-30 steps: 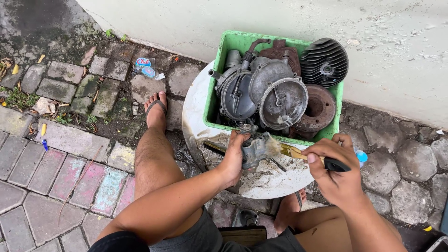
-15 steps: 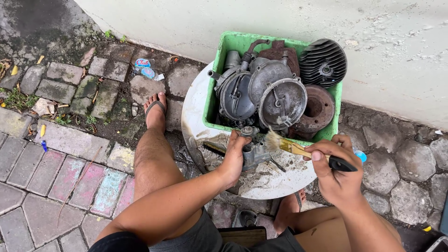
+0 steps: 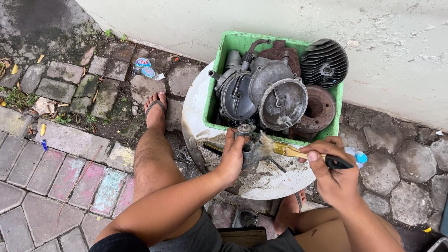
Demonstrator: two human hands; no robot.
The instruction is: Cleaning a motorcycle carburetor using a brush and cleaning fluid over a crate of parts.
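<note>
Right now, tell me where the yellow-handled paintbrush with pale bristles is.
In the head view, the yellow-handled paintbrush is right of centre, held in the right hand; its bristles reach the small metal part gripped by the left hand, below the green plastic crate.

single head view, steep downward, close over white round tabletop [image 3: 196,116].

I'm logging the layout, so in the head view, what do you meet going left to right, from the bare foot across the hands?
Foot in a sandal → left hand gripping a small metal part → brush bristles → right hand holding the brush handle → blue cap.
</note>
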